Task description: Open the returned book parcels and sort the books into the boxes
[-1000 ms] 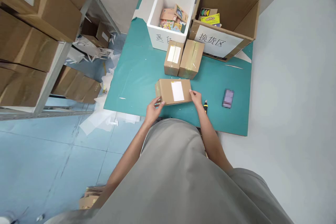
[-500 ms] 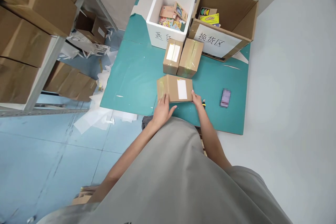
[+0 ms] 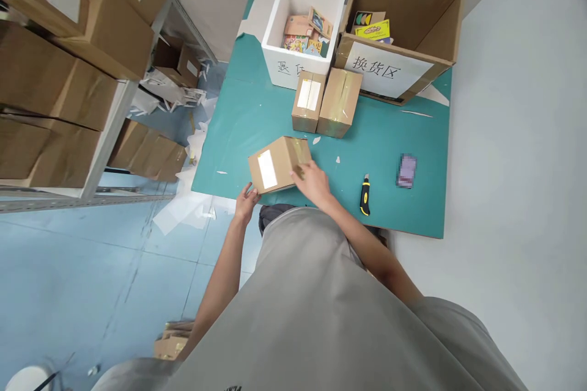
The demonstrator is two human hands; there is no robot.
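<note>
A small taped cardboard box with a white label on its left part lies at an angle near the table's front edge. My left hand grips its near left corner, fingers curled at the edge. On the taped right end, my right hand rests with its fingers bent over the box. A black and yellow utility knife, its blade end pointing away from me, lies to the right of my right hand. Two more closed boxes, a labelled one and a taped one, stand side by side beyond.
At the back of the green table stand a white foam box and a large open carton, both holding colourful packets. A blurred purple item lies at right. Shelves of cartons rise at left, with paper scraps below.
The box has been turned round and shifted left, so its label is now on the left and the tape on the right. Both hands have new holds. The knife has come into full view.
</note>
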